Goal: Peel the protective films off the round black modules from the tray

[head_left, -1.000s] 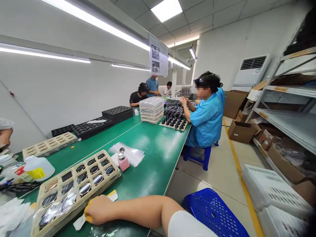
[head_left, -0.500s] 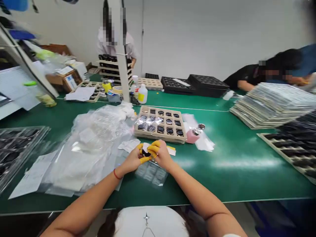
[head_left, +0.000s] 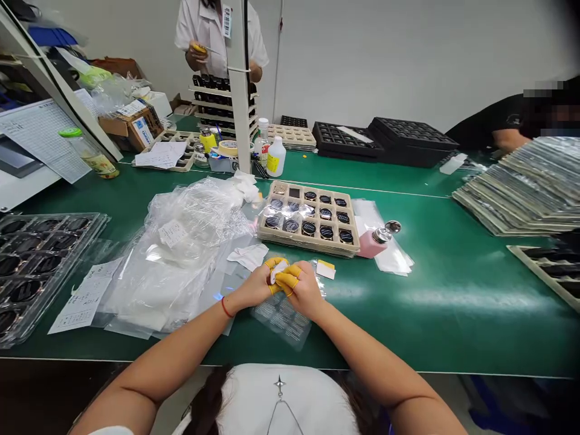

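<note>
My left hand (head_left: 259, 285) and my right hand (head_left: 302, 289) meet over the green table, both with yellow finger covers. Between their closed fingers is a small white cloth (head_left: 278, 271); the dark round piece behind it is mostly hidden. Clear film with several printed squares (head_left: 283, 318) lies under my hands. Just beyond them sits a beige tray (head_left: 308, 244) of round black watch faces, partly covered by clear plastic. A crumpled white wipe (head_left: 248, 257) is left of my fingers, and a small white and yellow pad (head_left: 325, 270) is to the right.
Plastic bags (head_left: 176, 260) cover the left-centre. A clear tray (head_left: 54, 241) of dark round pieces is far left. A pink bottle (head_left: 372, 243) stands beside the beige tray. Stacked sheets (head_left: 530, 187) rise at right. Two people are across the table near a white post (head_left: 240, 109).
The view has shifted, so the table's things appear moved. My fingers have closed in around the cloth, and the dark piece is now covered. A person's gloved hand shows behind the post.
</note>
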{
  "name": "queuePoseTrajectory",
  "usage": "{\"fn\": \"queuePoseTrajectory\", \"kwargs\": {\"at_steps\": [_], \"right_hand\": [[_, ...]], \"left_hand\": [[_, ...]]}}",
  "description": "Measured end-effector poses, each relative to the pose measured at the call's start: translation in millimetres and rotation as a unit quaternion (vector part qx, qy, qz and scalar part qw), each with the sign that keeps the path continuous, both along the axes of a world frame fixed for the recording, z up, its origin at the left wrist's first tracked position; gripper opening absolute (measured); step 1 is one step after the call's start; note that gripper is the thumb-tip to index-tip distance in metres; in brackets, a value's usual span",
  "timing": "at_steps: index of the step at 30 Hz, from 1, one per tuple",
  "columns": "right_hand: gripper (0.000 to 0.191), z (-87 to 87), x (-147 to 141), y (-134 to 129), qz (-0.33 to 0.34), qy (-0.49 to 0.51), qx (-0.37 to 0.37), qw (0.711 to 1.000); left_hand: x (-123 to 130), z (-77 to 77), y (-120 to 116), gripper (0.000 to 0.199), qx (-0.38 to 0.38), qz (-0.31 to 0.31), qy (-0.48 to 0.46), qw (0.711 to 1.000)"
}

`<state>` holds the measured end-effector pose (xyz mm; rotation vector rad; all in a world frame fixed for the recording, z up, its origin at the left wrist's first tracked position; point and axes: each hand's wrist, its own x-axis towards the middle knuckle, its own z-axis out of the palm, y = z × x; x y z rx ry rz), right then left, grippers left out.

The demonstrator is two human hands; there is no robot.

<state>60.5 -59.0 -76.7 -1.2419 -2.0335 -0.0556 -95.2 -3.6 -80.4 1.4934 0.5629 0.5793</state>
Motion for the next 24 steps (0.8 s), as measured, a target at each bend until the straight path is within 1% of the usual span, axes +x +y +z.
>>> {"fn": "queuePoseTrajectory", "kwargs": {"at_steps": [2,4,6,8,10,12,15,21,24], "right_hand": [[0.018,-0.8,6.1,7.3,-0.047,0.017,-0.014,0.999],[0.016,-0.2,18.2,15.7,-0.105,0.058,-0.044,0.992],[0.016,1.9,31.9,20.3,-0.162,0.113,-0.086,0.977],[0.021,5.3,42.3,19.1,-0.197,0.169,-0.146,0.955],[0.021,9.8,46.9,14.1,-0.193,0.216,-0.216,0.932],[0.020,14.8,46.5,8.5,-0.165,0.249,-0.283,0.912],[0.019,20.8,42.6,3.6,-0.133,0.276,-0.349,0.886],[0.014,20.6,43.0,3.0,-0.116,0.325,-0.382,0.858],[0.016,22.8,45.1,2.0,-0.097,0.362,-0.366,0.852]], "left_hand": [[1.9,0.0,-1.7,0.046,-0.020,-0.006,-0.003,1.000],[3.8,-0.4,-3.1,0.048,-0.050,0.013,-0.019,0.999],[4.4,-0.6,-3.3,0.049,-0.056,0.046,-0.037,0.997],[3.9,-0.4,-2.7,0.048,-0.042,0.076,-0.045,0.995],[3.0,-0.3,-2.0,0.048,-0.020,0.095,-0.046,0.994],[2.4,-0.8,-1.7,0.046,-0.004,0.097,-0.047,0.994],[2.4,-2.7,-2.0,0.043,0.009,0.090,-0.052,0.995],[2.1,-5.1,0.6,0.045,0.002,0.100,-0.059,0.993],[1.5,-5.3,2.2,0.047,-0.001,0.091,-0.032,0.995]]}}
